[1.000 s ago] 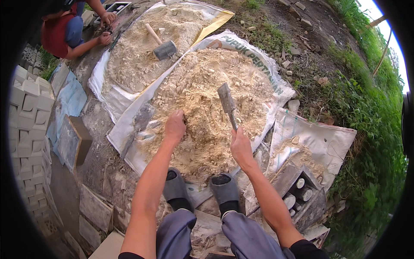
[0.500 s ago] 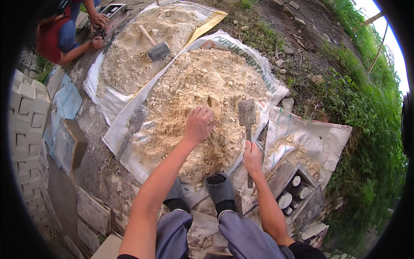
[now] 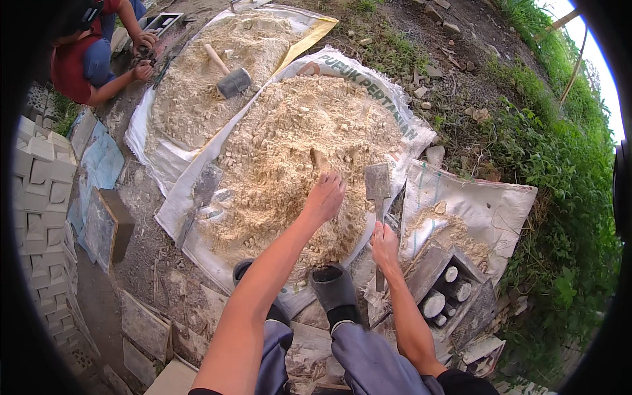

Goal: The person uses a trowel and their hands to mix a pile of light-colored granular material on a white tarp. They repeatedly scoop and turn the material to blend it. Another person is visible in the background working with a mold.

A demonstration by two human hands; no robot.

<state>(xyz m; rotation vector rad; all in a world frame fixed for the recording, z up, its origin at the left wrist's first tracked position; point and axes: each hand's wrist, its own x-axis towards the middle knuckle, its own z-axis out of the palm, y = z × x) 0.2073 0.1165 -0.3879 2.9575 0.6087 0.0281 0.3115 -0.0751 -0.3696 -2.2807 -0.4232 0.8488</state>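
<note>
My left hand (image 3: 326, 197) is low over the heap of crumbly tan sand (image 3: 289, 145), its fingers curled in and their tips hidden from view. What it holds, if anything, cannot be made out. My right hand (image 3: 385, 245) is wrapped around the handle of a scraper with a flat, rectangular grey blade (image 3: 378, 182). The blade points away from me at the heap's right side, and the handle's end sticks out below my fist. The sand lies on an opened white woven sack (image 3: 421, 137) in front of my boots (image 3: 334, 284).
A mallet (image 3: 234, 83) lies on a second sand heap, far left. To the right, a box-shaped mould (image 3: 421, 268) with round pale cylinders stands beside a folded sack (image 3: 507, 197). Patterned blocks (image 3: 39, 197) are stacked at left. Another person (image 3: 99, 62) crouches at the far left.
My left hand has moved right across the sand, nearer the scraper. My right hand keeps its grip with little movement. The view has shifted slightly.
</note>
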